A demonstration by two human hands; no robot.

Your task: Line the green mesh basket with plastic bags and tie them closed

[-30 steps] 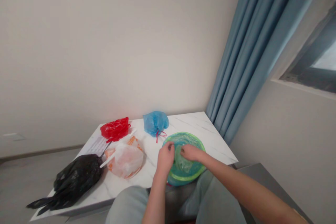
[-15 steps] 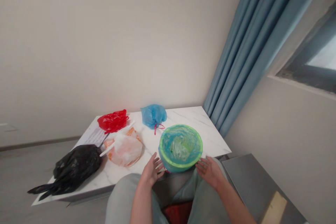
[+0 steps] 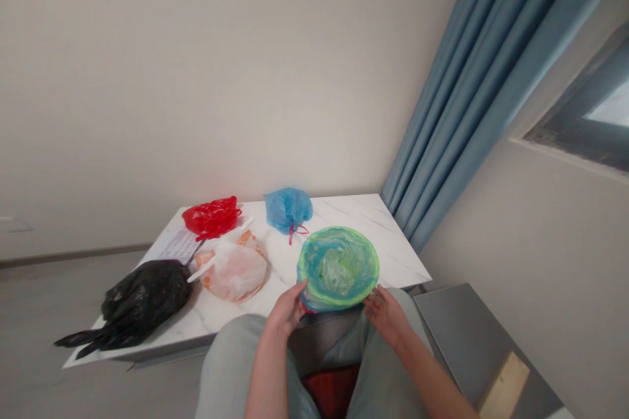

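Note:
A round green-rimmed basket [image 3: 376, 268] lined with a blue plastic bag [image 3: 314, 301] stands at the near edge of the white table. Crumpled clear plastic [image 3: 337, 273] lies inside it. The bag's edge is folded over the outside, with a bit of red showing low on the left. My left hand [image 3: 285, 311] has its thumb at the left rim and its fingers curled on the bag below. At the near right side, my right hand [image 3: 386, 317] rests its fingertips by the rim, fingers apart and slightly bent.
On the marble-patterned table [image 3: 356, 209] lie a tied blue bag [image 3: 287, 209], a red bag [image 3: 212, 217], a white-and-orange bag [image 3: 233, 272] and a knotted black bag [image 3: 147, 301]. Printed paper [image 3: 179, 245] is partly under them. A grey surface [image 3: 466, 327] holds a wooden piece [image 3: 506, 386] at right.
My left hand has closed in on the basket's left side, thumb now against the rim. My right hand has moved slightly closer to the near right rim. The view has tilted a little.

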